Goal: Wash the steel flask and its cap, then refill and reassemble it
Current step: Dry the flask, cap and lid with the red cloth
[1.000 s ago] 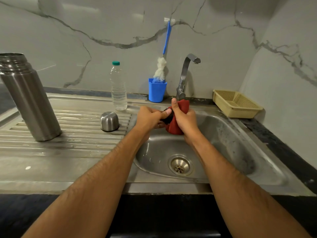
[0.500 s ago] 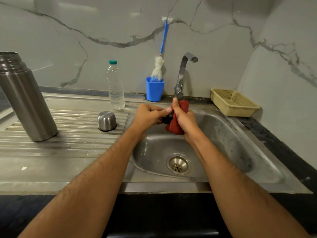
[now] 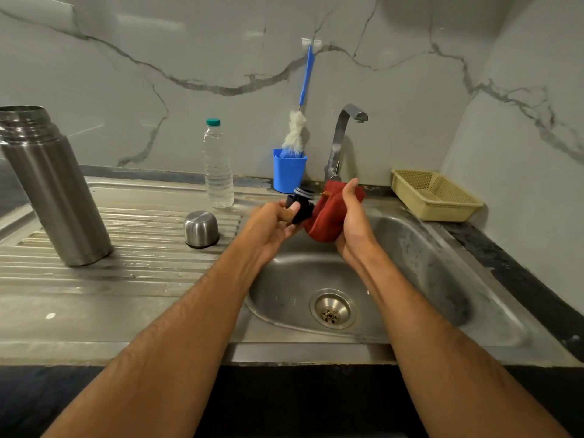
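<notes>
1. The left hand (image 3: 271,221) curls its fingers round the black stopper (image 3: 301,205), held above the sink (image 3: 426,248).
2. At the stopper's 3 o'clock, the right hand (image 3: 352,216) grips a red cloth (image 3: 325,216).
3. The steel flask (image 3: 53,184) stands at the far 9 o'clock, open-mouthed, and its steel cap (image 3: 201,229) rests between flask and hands.

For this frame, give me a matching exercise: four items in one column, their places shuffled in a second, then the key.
Items:
1. steel flask
2. black stopper
3. red cloth
4. bottle brush

Places:
A. in the right hand
B. standing in the blue cup
C. upright on the draining board
D. in the left hand

Pairs: 1-C, 2-D, 3-A, 4-B
</notes>
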